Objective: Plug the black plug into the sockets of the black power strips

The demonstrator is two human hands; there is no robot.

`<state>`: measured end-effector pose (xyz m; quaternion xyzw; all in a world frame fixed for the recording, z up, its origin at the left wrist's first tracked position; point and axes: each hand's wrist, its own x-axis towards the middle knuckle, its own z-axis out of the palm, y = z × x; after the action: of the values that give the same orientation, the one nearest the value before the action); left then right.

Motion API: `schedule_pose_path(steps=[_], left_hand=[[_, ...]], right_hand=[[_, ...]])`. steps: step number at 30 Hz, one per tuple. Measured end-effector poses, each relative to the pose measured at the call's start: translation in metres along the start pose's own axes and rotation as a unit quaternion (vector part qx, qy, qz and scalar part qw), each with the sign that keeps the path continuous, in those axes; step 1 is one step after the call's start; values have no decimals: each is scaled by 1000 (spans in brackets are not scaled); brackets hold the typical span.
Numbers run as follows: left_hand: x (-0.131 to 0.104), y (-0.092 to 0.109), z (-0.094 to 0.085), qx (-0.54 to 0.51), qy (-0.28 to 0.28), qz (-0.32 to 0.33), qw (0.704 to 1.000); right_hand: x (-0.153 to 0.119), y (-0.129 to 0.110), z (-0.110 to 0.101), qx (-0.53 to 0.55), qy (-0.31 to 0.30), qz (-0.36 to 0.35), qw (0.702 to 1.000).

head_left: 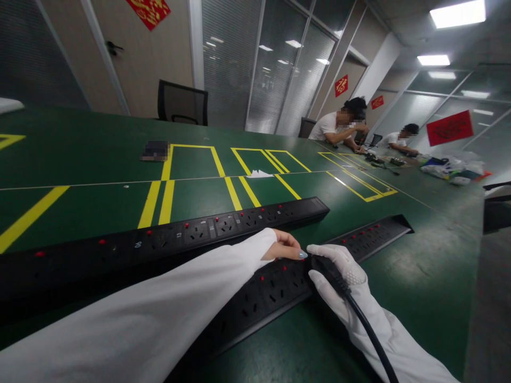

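My right hand point(343, 271), in a white glove, is closed around a black plug point(324, 270) over the near power strip. From the plug a thick black cable point(369, 330) runs down toward me, over the right forearm. The near black power strip point(275, 287) lies slantwise under both hands and has a row of sockets with small red lights or switches. At its far edge, just left of the plug, my left hand point(285, 247) is closed with thumb and fingers together. The glove and fingers hide where the plug's face meets the strip.
A second black power strip point(223, 226) lies behind, under my left forearm. Yellow tape outlines point(191, 146) mark the green table point(431, 266). Farther off are a dark blurred object point(155, 151), torn white paper point(260, 174), plastic bags point(451, 165), and two seated people point(329, 127).
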<state>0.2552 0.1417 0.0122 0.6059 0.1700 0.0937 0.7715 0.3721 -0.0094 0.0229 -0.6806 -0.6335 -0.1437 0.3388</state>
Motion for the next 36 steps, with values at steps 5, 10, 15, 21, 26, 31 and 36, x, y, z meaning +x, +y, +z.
schedule_pose_path(steps=[5, 10, 15, 21, 26, 31, 36], left_hand=[[-1, 1, 1, -15, 2, 3, 1000], [-2, 2, 2, 6, 12, 5, 1000], [0, -1, 1, 44, 23, 11, 999], [1, -4, 1, 50, 26, 20, 998], [2, -4, 0, 65, 25, 22, 997], [3, -5, 1, 64, 32, 29, 997], [2, -5, 1, 74, 32, 27, 996]], right_hand=[[0, -2, 0, -3, 3, -4, 1000], [1, -2, -1, 11, 6, -5, 1000], [-1, 1, -2, 9, -13, 0, 1000], [-1, 3, -2, 4, -16, 3, 1000], [-1, 2, -1, 3, -13, 2, 1000], [-1, 3, -2, 7, -12, -1, 1000], [-1, 4, -2, 10, -11, -4, 1000]])
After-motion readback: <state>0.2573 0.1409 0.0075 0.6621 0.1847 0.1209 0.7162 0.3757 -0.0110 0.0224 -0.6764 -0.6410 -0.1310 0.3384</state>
